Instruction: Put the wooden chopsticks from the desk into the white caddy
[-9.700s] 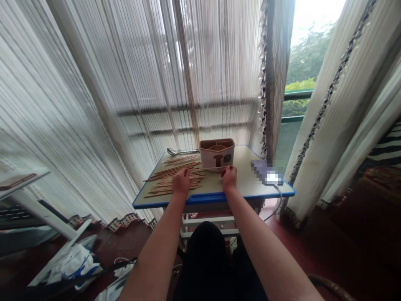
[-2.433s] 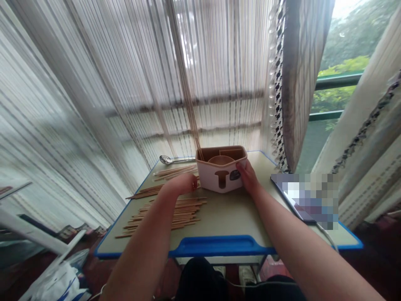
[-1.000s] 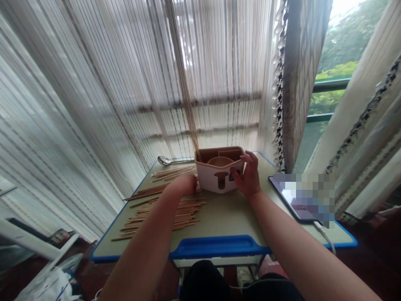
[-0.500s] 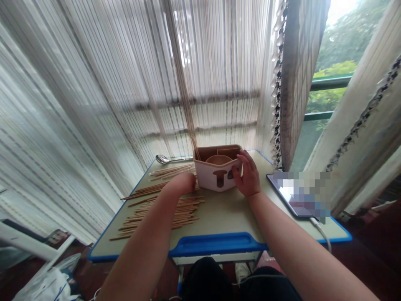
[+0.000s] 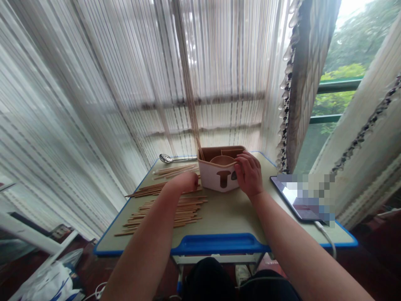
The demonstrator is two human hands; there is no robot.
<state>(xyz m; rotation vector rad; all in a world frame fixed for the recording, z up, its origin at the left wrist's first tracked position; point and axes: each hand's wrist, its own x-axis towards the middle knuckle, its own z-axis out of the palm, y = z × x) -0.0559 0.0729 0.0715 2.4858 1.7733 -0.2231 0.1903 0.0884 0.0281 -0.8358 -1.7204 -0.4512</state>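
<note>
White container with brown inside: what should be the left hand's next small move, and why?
Probably the left hand should lift a small bunch of thin brown wooden sticks towards the container. Its curled fingers are low beside such sticks, the right hand rests on the container's rim, and some sticks stand in its left corner.

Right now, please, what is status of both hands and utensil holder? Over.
Left hand beside utensil holder, grasp hidden. Right hand at rim, grip unclear. Holder upright, chopsticks inside. Left forearm covers some loose chopsticks.

Worn on the head, the camera looked forward and down from six o'clock over the nearby table (image 5: 233,215) toward twelve o'clock.
</note>
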